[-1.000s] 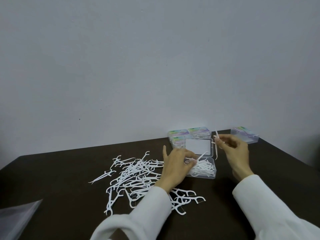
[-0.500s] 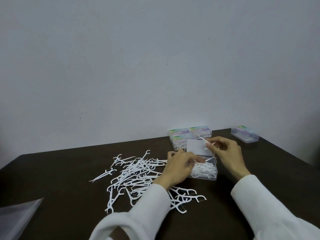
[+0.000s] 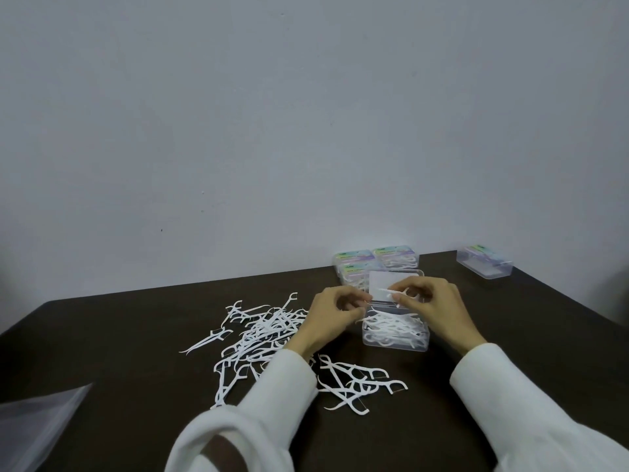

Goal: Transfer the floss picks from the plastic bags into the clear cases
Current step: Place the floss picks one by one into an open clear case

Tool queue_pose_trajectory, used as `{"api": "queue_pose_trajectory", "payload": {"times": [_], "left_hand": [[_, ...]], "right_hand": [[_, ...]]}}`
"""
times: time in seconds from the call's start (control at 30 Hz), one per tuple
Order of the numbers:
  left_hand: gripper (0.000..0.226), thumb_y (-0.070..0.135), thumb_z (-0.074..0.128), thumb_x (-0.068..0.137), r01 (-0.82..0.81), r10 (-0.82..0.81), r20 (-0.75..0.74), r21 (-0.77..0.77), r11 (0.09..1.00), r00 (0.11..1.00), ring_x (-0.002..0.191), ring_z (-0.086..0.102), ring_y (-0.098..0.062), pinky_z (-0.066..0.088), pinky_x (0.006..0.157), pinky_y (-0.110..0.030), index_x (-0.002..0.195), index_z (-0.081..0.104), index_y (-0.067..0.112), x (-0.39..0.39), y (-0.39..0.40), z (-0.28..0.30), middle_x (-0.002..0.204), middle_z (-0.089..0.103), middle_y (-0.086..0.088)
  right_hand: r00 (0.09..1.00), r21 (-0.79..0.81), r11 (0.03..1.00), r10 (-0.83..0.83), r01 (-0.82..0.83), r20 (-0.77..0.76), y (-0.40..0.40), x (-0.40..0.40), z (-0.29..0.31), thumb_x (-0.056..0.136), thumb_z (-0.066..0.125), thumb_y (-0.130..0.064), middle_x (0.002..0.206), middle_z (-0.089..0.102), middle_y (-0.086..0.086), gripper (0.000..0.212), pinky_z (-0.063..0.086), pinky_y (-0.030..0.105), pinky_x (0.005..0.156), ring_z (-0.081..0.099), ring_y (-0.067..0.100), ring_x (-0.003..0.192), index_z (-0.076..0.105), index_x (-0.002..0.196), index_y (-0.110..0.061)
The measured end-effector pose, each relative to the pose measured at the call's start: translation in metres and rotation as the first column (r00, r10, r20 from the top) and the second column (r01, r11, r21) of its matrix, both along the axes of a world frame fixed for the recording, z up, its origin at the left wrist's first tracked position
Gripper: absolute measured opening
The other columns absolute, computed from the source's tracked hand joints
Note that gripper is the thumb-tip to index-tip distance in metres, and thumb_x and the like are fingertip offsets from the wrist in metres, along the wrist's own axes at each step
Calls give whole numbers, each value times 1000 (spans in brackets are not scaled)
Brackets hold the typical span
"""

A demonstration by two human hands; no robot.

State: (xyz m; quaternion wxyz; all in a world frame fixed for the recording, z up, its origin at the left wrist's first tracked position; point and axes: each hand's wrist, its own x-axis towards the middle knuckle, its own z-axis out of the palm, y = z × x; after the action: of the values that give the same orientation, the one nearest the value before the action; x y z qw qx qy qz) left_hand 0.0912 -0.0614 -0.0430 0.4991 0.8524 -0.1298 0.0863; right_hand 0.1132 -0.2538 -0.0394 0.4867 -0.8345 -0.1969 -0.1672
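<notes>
An open clear case [image 3: 394, 342] sits mid-table, its lid [image 3: 384, 281] standing up behind it and several white floss picks lying inside. My right hand [image 3: 432, 304] hovers over the case and pinches one floss pick [image 3: 391, 291] between thumb and fingers. My left hand [image 3: 333, 311] is just left of the case with its fingers curled; whether it holds a pick is unclear. A loose pile of white floss picks [image 3: 265, 332] spreads over the dark table [image 3: 119, 335] to the left, with more picks [image 3: 354, 383] near my left sleeve.
Three closed, filled cases [image 3: 377, 262] stand against the wall behind the open one. Another clear case [image 3: 485, 265] sits at the far right. An empty plastic bag [image 3: 37, 424] lies at the table's front left corner.
My right hand has lowered from beside the lid to over the open case, still with a pick. My left hand has drawn back from the case's contents to its left edge.
</notes>
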Motion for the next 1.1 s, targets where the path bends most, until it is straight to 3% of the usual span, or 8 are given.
{"api": "queue_pose_trajectory", "payload": {"times": [0.13, 0.33, 0.53, 0.63, 0.7, 0.83, 0.97, 1.1], "left_hand": [[20, 8, 73, 78, 23, -22, -36, 17, 1000, 999, 64, 55, 3, 45, 64, -8, 96, 72, 16, 1, 4, 0, 81, 68, 5], [19, -2, 72, 76, -26, 25, -24, -70, 997, 999, 59, 61, 0, 48, 64, -11, 90, 71, 10, 4, 7, 5, 72, 70, 0], [16, 1, 76, 74, -155, 166, 55, -162, 975, 985, 67, 63, -6, 50, 69, -12, 86, 72, 11, 10, 21, 18, 78, 71, -4], [19, 3, 78, 72, -154, 170, 31, -286, 946, 985, 72, 66, -13, 51, 75, -23, 81, 72, 18, 13, 23, 19, 75, 72, -5], [20, 5, 79, 71, -125, 131, 4, -287, 950, 991, 70, 65, -9, 49, 72, -21, 80, 71, 21, 11, 13, 15, 71, 71, -3], [18, 14, 79, 74, -43, 37, -35, -183, 982, 999, 77, 68, -4, 50, 81, -20, 88, 71, 22, 6, -13, 1, 75, 73, 3], [5, 25, 68, 85, -140, 139, -16, -197, 970, 990, 91, 67, -4, 46, 94, -29, 87, 70, 29, 11, -14, -3, 81, 74, 7], [14, 11, 54, 94, -212, 198, -79, -315, 925, 977, 85, 65, -10, 50, 78, -18, 96, 66, 15, 12, -12, -2, 90, 72, -2]], "right_hand": [[999, 20, 1000, -3, 2, 52, 2, -1, 0, 79, 71, -12, 82, 67, -9, 9, 44, 3, 65, 60, 4, 78, 72, 86, -18], [990, 132, 990, -73, 57, 120, 1, -3, 4, 80, 70, -12, 79, 62, -16, 10, 44, 4, 63, 58, 1, 75, 69, 88, -20], [988, 193, 978, -107, 83, 114, -2, 0, 3, 81, 68, -16, 80, 61, -16, 10, 43, 10, 65, 58, 3, 77, 67, 89, -22], [987, 208, 974, -112, 87, 111, -2, 0, 4, 82, 68, -16, 80, 60, -17, 10, 43, 12, 66, 57, 3, 77, 66, 89, -22], [988, 216, 972, -115, 90, 105, -2, 0, 5, 82, 68, -15, 80, 60, -19, 11, 43, 12, 66, 56, 2, 76, 66, 89, -23], [994, 184, 981, -73, 58, 77, -2, 1, 2, 82, 68, -15, 82, 61, -18, 11, 42, 9, 65, 57, 2, 78, 68, 92, -20], [996, 136, 990, -44, 33, 78, 2, 1, 0, 80, 70, -14, 80, 64, -15, 10, 44, 6, 63, 58, 3, 76, 71, 88, -19], [997, 47, 999, -3, 0, 76, 9, -1, -1, 79, 72, -14, 80, 67, -8, 10, 45, 6, 64, 59, 6, 76, 71, 83, -23]]}}
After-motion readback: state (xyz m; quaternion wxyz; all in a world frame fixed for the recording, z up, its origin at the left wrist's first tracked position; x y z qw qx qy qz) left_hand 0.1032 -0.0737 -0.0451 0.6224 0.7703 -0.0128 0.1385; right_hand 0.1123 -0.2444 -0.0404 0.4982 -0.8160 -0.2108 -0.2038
